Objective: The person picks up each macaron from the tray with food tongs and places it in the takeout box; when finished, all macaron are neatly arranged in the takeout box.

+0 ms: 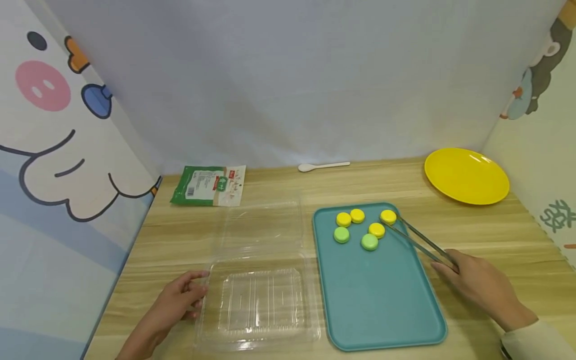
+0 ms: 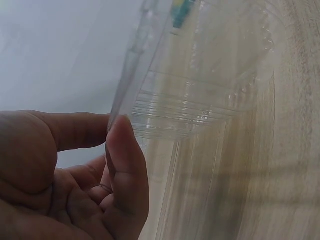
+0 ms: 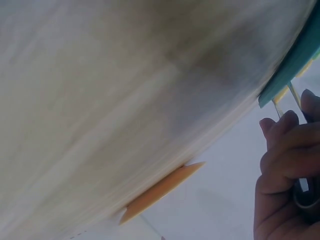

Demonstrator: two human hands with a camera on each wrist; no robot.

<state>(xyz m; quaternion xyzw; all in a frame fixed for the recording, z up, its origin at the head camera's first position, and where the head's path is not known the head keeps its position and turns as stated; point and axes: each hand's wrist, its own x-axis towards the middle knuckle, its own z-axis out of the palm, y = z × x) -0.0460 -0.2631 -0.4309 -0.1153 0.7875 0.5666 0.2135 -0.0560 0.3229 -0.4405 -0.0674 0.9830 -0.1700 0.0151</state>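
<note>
My left hand [image 1: 173, 305] pinches the left rim of a clear plastic container [image 1: 261, 300] between thumb and finger; its hinged lid [image 1: 263, 225] lies opened out behind. In my right hand [image 1: 479, 285] are long metal tongs [image 1: 425, 240], reaching over the right edge of a teal tray [image 1: 378, 300]. The tong tips stand on either side of a yellow macaron [image 1: 388, 216] at the tray's far right corner. More yellow macarons [image 1: 376, 230] and two green macarons [image 1: 369, 242] sit nearby on the tray. The right wrist view shows fingers [image 3: 285, 165] curled round the tongs.
A yellow plate [image 1: 465, 176] lies at the back right. Along the back edge are a white spoon [image 1: 324, 166] and a green and white packet [image 1: 208, 186]. Printed panels stand at both sides, with a pale cloth [image 1: 288, 90] behind the wooden table.
</note>
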